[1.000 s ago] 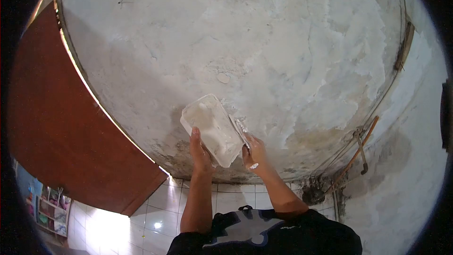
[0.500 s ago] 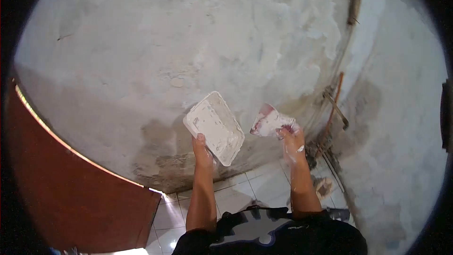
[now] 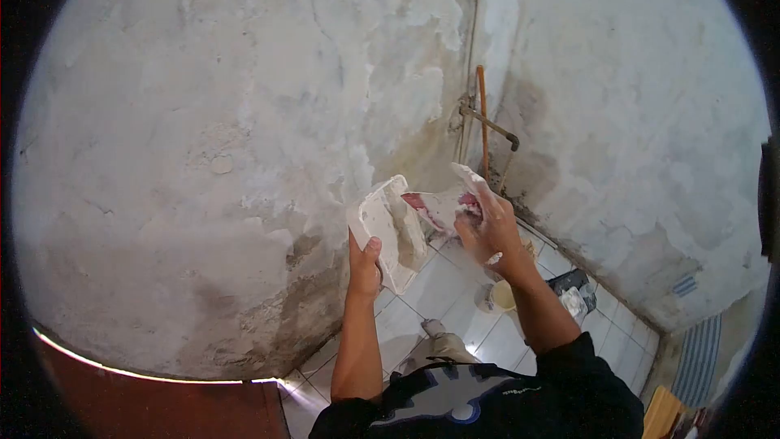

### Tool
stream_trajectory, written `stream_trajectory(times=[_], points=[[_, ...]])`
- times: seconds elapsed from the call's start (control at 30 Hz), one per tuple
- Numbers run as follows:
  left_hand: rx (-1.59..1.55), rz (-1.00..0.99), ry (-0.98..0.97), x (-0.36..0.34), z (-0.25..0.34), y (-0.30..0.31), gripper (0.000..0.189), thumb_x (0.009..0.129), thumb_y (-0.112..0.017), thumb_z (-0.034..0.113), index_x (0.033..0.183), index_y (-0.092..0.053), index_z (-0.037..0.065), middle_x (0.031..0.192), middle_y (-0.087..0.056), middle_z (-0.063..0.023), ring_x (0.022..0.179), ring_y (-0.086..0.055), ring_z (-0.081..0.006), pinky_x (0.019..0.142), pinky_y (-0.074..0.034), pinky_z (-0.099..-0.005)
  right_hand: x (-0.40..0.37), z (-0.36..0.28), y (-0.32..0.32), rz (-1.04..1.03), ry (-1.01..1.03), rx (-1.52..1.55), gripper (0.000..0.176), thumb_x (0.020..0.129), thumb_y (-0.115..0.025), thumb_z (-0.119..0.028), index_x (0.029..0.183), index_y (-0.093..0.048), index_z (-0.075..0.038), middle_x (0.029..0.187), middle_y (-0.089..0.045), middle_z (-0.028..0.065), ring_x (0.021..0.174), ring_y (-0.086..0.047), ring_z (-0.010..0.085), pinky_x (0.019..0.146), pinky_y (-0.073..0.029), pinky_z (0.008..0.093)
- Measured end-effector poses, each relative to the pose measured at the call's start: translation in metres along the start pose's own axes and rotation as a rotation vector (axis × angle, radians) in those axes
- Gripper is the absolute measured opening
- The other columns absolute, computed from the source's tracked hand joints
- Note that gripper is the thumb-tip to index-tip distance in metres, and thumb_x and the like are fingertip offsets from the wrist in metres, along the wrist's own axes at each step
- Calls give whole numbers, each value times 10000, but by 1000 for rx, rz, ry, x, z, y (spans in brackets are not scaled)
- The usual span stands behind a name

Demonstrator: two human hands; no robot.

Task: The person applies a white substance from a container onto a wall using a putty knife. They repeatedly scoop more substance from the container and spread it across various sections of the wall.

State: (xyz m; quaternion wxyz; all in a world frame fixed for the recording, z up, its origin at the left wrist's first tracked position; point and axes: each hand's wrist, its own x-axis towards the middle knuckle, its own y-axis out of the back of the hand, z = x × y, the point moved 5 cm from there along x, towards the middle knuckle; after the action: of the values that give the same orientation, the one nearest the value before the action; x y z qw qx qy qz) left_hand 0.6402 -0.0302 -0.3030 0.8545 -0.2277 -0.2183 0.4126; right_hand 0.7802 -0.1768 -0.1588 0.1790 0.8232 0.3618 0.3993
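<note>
A white rectangular tub (image 3: 392,232), smeared with white paste, is tilted in my left hand (image 3: 366,268), with the thumb over its near rim. My right hand (image 3: 491,232) is closed on a reddish scraper (image 3: 435,210) coated with white paste. The blade's edge lies at the tub's right side; whether it touches the rim is unclear. White paste sticks to my right hand's fingers and wrist. Beyond both hands stands a patchy grey plastered wall (image 3: 268,114).
Pipes (image 3: 491,122) run up the wall corner. A pale yellow container (image 3: 502,296) and a black item (image 3: 573,284) stand on the tiled floor (image 3: 443,280). A reddish-brown door (image 3: 162,406) is at lower left, a striped sheet (image 3: 697,362) at right.
The view has turned to the right, showing more floor and right wall. The scraper has come close to the tub, and the tub is tipped more steeply.
</note>
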Motion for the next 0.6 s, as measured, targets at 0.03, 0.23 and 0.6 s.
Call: stream_trajectory(times=[0.03,0.23,0.6], points=[[18,-32,-2,-2,-2,-3,754,852,-632,355,1420,-271,16,1365,-419,-111,1259,-399,-219,1070,-278,-356,0,1,4,10,-10,-9,503,739,-615,-47,1228,-512,10,987,-627,225,858,-620,405,763,-506,402],[-7,-110,28,-8,-6,-19,738,861,-630,313,1427,-261,18,1373,-408,-103,1257,-389,-207,1073,-269,-342,-1,-20,5,-147,393,-574,414,747,-648,-101,1154,-575,-92,1092,-601,136,928,-628,302,797,-513,379],[-117,-165,3,2,-14,-38,741,847,-620,333,1421,-269,22,1362,-423,-119,1255,-412,-235,1067,-296,-360,-20,-13,6,-373,205,-666,514,778,-614,-140,1269,-476,-79,1010,-598,140,870,-635,312,761,-520,401]])
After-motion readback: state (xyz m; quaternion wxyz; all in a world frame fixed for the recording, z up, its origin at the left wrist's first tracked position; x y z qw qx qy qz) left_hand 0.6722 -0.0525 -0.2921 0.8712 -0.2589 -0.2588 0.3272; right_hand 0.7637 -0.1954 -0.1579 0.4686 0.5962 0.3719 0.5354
